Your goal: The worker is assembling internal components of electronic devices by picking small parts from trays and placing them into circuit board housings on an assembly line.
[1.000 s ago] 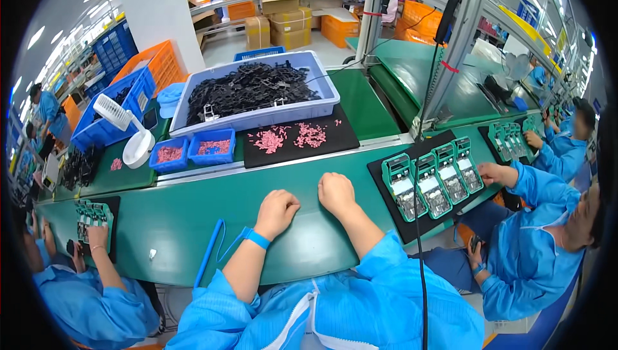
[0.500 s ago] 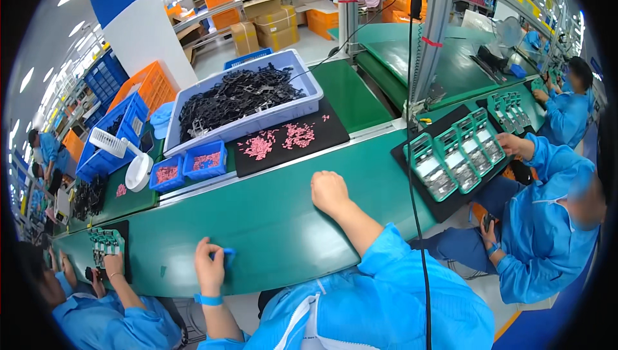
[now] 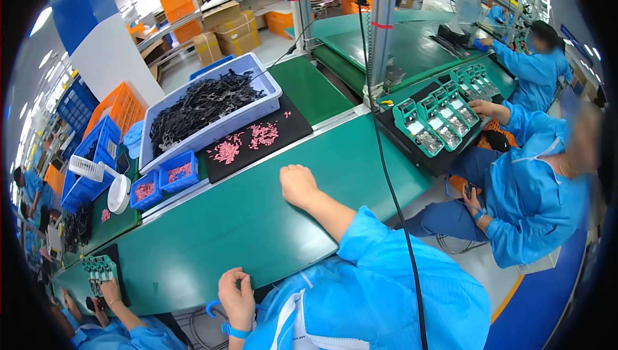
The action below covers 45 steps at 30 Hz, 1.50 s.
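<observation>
Two bare hands of the person are seen, and one blue wristband [image 3: 238, 332] is worn on the left wrist. The left hand [image 3: 237, 295] is held at the near edge of the long, smooth green table [image 3: 212, 228], with its fingers partly curled; whether something is gripped inside cannot be told. Close beside it, one thin, curved blue strip [image 3: 212, 309] is seen. The right hand [image 3: 297, 184] is rested on the table with its fingers folded into a loose fist, and no object can be seen in it.

Beyond the right hand, one flat black rectangular mat [image 3: 295, 130] is placed. On it two heaps of tiny pink pieces are spread, a left heap [image 3: 226, 150] and a right heap [image 3: 264, 135], and a few pieces are scattered at the far right corner. To the left of the mat, two small blue plastic bins [image 3: 182, 184] are set side by side, both with pink pieces inside. Behind these, one large pale-blue plastic tray [image 3: 219, 128] is filled with black plastic parts [image 3: 199, 109], too many to be counted. One white fan [image 3: 119, 197] is stood to the left of the bins.

At the right, four green frames with silvery parts [image 3: 425, 132] are lined up on another black mat, and one hand of a co-worker [image 3: 487, 109] is held beside them.
</observation>
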Each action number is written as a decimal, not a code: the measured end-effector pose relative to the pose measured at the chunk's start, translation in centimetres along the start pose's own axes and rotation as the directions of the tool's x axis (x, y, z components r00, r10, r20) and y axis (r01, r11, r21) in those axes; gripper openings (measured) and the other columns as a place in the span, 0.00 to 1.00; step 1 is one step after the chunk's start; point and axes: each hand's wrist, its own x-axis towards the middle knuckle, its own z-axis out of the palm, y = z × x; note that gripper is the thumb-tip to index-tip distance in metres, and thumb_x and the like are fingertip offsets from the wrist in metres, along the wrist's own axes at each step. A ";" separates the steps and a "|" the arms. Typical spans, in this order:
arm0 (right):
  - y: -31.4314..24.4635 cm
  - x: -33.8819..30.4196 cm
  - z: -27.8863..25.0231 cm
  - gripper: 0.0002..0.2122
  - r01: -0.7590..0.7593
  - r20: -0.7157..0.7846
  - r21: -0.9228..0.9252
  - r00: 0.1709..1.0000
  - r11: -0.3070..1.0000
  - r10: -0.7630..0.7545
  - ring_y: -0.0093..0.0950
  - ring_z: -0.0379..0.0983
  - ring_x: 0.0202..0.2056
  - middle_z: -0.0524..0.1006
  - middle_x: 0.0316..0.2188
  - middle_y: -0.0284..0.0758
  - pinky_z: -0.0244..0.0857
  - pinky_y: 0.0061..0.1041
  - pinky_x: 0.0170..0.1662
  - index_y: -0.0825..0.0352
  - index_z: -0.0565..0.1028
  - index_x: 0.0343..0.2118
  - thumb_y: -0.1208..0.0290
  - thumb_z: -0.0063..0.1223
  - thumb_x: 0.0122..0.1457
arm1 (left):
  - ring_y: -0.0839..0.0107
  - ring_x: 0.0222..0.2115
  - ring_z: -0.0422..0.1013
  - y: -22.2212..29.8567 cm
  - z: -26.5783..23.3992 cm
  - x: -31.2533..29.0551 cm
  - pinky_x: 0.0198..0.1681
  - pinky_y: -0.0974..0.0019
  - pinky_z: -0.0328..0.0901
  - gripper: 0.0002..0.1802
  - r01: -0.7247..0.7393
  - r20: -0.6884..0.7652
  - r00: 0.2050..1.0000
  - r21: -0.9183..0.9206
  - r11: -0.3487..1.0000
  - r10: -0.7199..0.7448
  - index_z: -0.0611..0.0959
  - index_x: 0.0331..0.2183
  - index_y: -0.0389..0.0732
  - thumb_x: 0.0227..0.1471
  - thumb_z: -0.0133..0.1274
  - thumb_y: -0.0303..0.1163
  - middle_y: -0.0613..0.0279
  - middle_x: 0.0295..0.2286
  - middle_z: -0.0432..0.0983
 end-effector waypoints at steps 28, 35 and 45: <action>-1.4 -4.2 0.4 0.06 0.183 0.221 -0.282 0.968 0.942 -0.122 0.46 0.73 0.35 0.75 0.32 0.48 0.69 0.41 0.40 0.71 0.70 0.29 0.80 0.50 0.45 | 0.57 0.34 0.68 -8.2 -0.4 -2.6 0.39 0.58 0.61 0.03 -0.100 -0.433 0.885 0.184 0.978 0.172 0.76 0.23 0.40 0.41 0.55 0.24 0.59 0.26 0.72; -1.5 -3.0 -1.3 0.06 0.215 0.228 -0.285 0.962 0.934 -0.152 0.45 0.74 0.36 0.75 0.31 0.47 0.69 0.40 0.40 0.71 0.71 0.28 0.79 0.50 0.44 | 0.58 0.35 0.68 -7.8 0.1 0.0 0.39 0.57 0.61 0.04 -0.143 -0.379 0.902 0.192 0.971 0.208 0.76 0.23 0.40 0.41 0.55 0.24 0.59 0.27 0.73; 4.7 -2.7 -5.0 0.07 0.011 0.021 -0.210 1.000 0.978 -0.006 0.41 0.72 0.37 0.73 0.33 0.46 0.70 0.38 0.38 0.71 0.72 0.30 0.77 0.50 0.46 | 0.57 0.35 0.66 -6.5 1.7 3.3 0.40 0.57 0.61 0.03 -0.140 -0.285 0.937 0.221 0.965 0.201 0.76 0.27 0.35 0.48 0.50 0.25 0.55 0.29 0.72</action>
